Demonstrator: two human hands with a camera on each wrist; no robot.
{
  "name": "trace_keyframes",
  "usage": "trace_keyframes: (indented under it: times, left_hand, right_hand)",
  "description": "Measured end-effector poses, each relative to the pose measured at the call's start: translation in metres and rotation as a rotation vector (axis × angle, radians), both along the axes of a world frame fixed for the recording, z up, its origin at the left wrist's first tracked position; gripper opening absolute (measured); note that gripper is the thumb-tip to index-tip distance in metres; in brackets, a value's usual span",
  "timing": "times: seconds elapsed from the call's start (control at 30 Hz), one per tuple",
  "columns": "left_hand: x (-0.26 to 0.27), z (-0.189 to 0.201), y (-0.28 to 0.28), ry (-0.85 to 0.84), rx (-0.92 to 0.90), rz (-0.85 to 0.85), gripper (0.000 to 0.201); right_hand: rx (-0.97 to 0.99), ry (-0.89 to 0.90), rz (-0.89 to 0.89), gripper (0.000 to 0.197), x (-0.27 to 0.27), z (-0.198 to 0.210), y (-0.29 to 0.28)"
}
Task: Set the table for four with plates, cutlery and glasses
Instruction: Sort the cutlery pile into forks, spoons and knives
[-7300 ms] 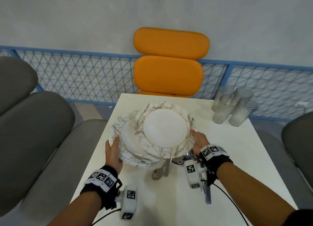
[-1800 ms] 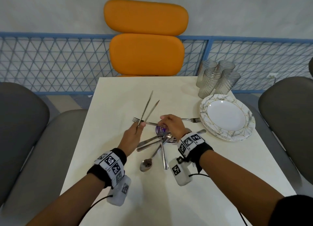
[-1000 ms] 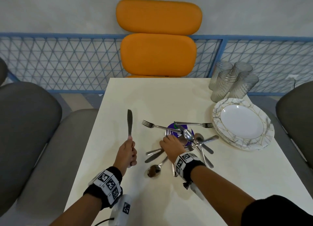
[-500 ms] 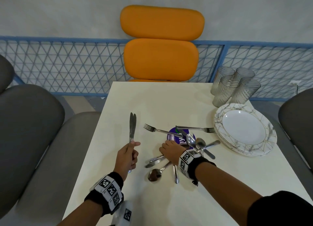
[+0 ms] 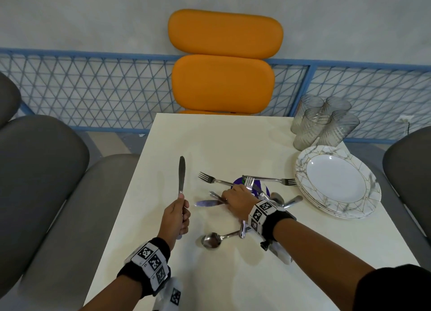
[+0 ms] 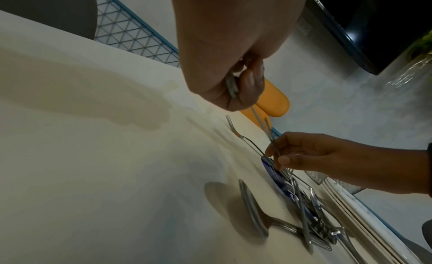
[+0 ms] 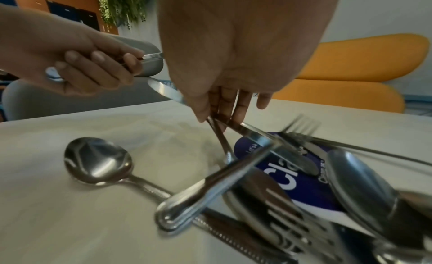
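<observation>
Gripping knives (image 5: 181,174) (upright) in left hand (image 5: 175,217).

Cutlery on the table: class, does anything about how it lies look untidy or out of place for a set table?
Yes. The cutlery pile lies crossed and tangled mid-table over a purple disc, with one spoon apart. No place is laid: the plates sit stacked and the glasses clustered at the table's right edge.
</observation>
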State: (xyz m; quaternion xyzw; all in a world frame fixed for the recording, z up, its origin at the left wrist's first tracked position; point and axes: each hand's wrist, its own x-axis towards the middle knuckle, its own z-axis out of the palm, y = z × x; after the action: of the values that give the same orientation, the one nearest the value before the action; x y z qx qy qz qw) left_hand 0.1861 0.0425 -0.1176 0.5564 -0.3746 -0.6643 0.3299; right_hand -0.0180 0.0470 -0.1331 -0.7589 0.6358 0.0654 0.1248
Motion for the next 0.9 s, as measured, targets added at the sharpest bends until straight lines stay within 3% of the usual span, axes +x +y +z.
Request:
trace_keyframes:
  times: [0.23,0.4,0.63,0.77,0.9]
  left_hand:
    - [0.0,-0.006,0.001,-0.054,-0.015,-0.03,0.036]
    - [-0.006,-0.006,0.004,-0.072,-0.018,-0.054,0.035]
    - [-0.018,-0.003,0.003,-0.177,-0.047,-0.214,0.038]
    - [-0.034,0.002,-0.002,-0.193,-0.093,-0.288,0.058]
    - [-0.045,0.0,-0.003,-0.103,-0.163,-0.376,0.081]
  right_hand:
    - [0.041,-0.059,-0.049,0.035,-0.002,0.006,-0.003]
    - [-0.099,-0.03,-0.088,0.033,-0.001,0.015,-0.008]
    - [-0.209,-0.194,-0.272,0.031,0.015,0.047,-0.023]
    - [-0.12,-0.395,-0.436,0.024,0.046,0.056,-0.024]
    - [-0.048,-0.648,-0.598,0.022,0.064,0.05,-0.018]
